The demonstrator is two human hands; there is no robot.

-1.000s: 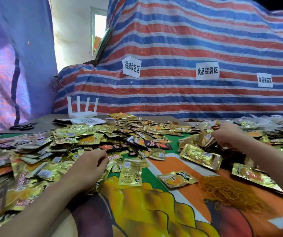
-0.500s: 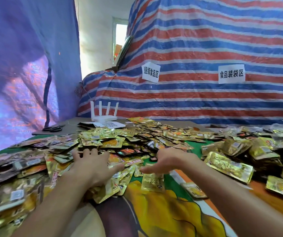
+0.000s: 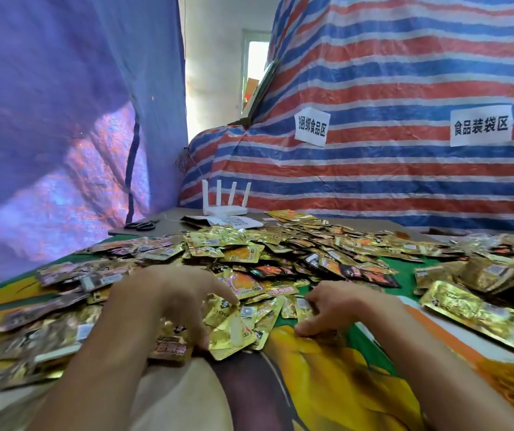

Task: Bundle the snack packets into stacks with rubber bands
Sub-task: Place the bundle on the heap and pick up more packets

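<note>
The snack packets (image 3: 249,253) are spread loose over the table (image 3: 327,384). A few gold ones at the near edge are held by the left hand (image 3: 168,303), its fingers curled round them. The right hand (image 3: 339,306) is laid on packets just beside; whether one is pinched cannot be told, the view being blurred. If the packets are lifted unevenly, the smooth foil may slide and the stack may be fanned out.
</note>
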